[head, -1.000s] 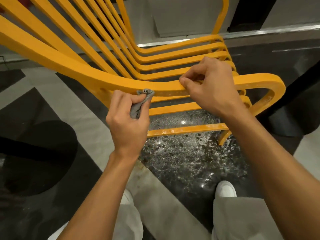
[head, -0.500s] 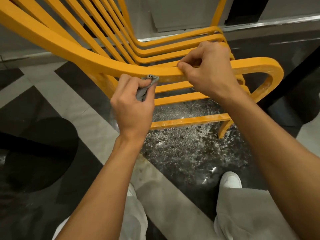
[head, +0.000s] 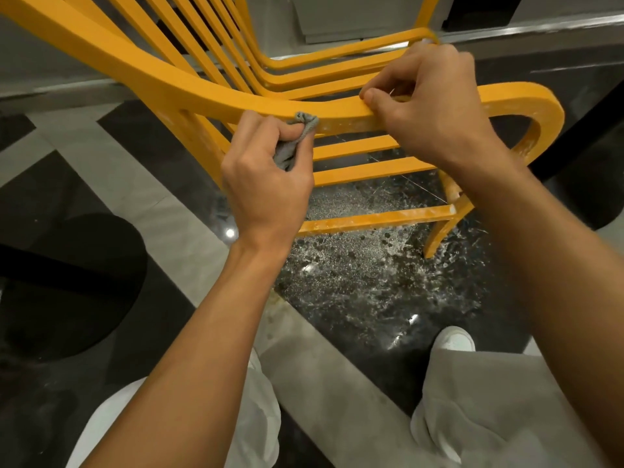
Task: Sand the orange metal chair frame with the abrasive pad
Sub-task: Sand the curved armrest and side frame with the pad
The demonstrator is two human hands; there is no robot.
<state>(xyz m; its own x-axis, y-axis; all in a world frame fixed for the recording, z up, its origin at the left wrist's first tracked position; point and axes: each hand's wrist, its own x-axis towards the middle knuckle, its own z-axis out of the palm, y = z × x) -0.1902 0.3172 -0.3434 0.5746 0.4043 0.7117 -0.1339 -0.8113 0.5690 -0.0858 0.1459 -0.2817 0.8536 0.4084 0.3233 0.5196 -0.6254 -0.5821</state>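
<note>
The orange metal chair frame (head: 189,86) fills the upper half of the view, its curved near rail running from upper left to a rounded end at the right. My left hand (head: 266,184) grips a crumpled grey abrasive pad (head: 297,136) and presses its top against the side face of that rail. My right hand (head: 435,103) holds the same rail a little to the right, thumb on the near edge, fingers curled over the top. Whitish scuff marks show on the rail between and beyond the hands.
The floor under the chair is dark speckled stone (head: 364,285) dusted with pale residue, crossed by light grey bands (head: 141,184). A round black base (head: 67,282) lies at the left. My legs in pale trousers and a white shoe (head: 454,339) are below.
My left hand has slid the pad to the right along the rail, closer to my right hand. The right hand has kept its hold on the rail.
</note>
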